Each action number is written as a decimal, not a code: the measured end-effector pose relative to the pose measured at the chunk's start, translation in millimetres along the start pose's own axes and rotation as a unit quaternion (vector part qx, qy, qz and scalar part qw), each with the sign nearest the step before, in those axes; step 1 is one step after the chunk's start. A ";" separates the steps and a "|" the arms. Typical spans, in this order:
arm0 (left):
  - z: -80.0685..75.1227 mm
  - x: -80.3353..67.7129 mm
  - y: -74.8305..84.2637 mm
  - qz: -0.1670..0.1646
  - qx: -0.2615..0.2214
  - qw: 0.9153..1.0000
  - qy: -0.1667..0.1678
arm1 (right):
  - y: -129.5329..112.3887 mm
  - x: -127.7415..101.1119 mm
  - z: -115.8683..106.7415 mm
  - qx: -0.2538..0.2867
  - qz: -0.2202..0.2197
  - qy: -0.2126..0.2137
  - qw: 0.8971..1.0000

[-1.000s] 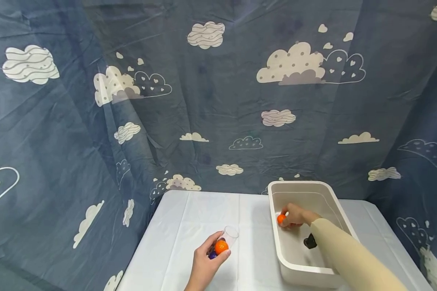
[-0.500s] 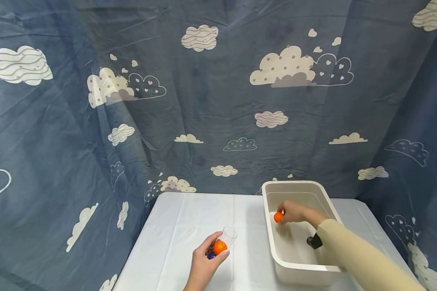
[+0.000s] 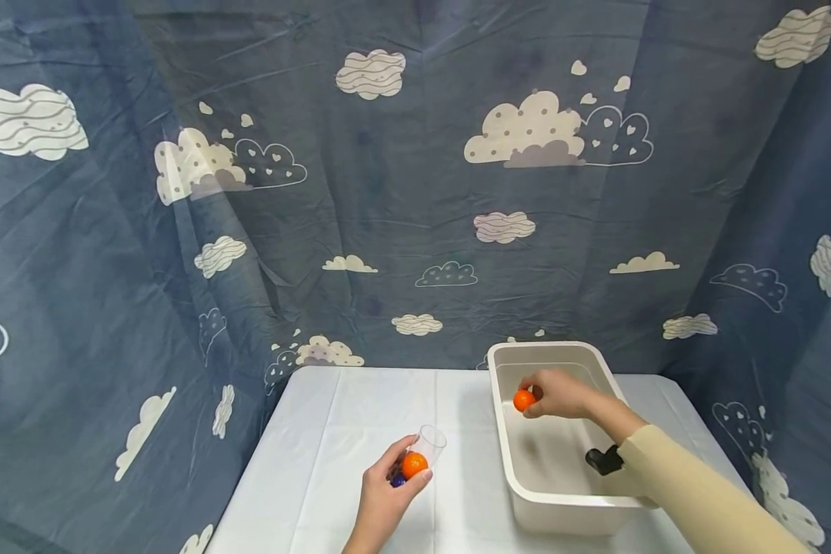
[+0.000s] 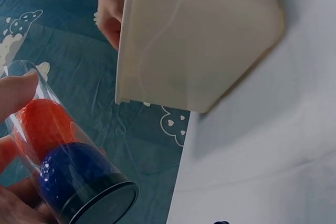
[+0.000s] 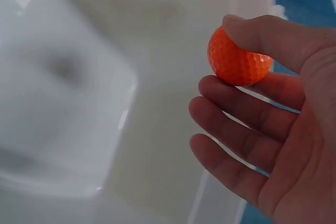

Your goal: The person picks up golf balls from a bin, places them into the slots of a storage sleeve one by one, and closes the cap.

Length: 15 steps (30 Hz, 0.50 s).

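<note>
In the head view my left hand (image 3: 382, 498) grips a clear plastic tube (image 3: 431, 440), tilted above the table. Inside the tube, in the left wrist view, an orange golf ball (image 4: 44, 128) rests on a dark blue one (image 4: 76, 171) at the dark-rimmed end. Over the deep off-white bin (image 3: 515, 496), my right hand (image 3: 561, 394) pinches another orange golf ball (image 5: 239, 59) between thumb and fingers. The other fingers lie loosely bent below that ball in the right wrist view.
A white cloth covers the table (image 3: 332, 462). Dark blue curtain (image 3: 360, 192) with cloud prints surrounds it at the back and sides. A black device (image 3: 604, 460) shows at the right wrist, near the sleeve.
My right hand has lifted the orange golf ball up from the bin's bottom. The left hand keeps its hold on the tube. The head view has shifted slightly to the right.
</note>
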<state>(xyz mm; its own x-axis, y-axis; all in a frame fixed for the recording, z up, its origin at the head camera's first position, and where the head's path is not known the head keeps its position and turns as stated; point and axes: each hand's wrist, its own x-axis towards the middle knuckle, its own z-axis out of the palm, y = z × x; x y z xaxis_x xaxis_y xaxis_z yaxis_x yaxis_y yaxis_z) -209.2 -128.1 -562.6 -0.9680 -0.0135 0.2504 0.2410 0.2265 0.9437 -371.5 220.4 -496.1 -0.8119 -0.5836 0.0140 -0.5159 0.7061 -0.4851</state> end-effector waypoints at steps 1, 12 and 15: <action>-0.1 0.0 0.6 0.001 0.000 1.000 0.001 | -5.0 -3.1 -3.4 0.000 -0.007 0.005 1.000; -1.4 -1.7 4.3 -0.002 0.005 1.000 0.004 | -37.5 -32.3 -25.1 0.005 -0.005 0.044 0.999; -2.1 -3.1 4.1 -0.002 0.005 1.000 0.005 | -47.4 -39.5 -25.2 0.013 -0.010 0.058 0.998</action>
<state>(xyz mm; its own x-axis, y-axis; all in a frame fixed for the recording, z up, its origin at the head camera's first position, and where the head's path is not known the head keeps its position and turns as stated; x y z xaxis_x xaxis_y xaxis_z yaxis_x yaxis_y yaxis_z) -205.0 -129.1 -559.0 -0.9682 -0.0233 0.2492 0.2370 0.2352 0.9426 -321.8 220.1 -451.6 -0.8284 -0.5464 0.1235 -0.5263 0.6836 -0.5056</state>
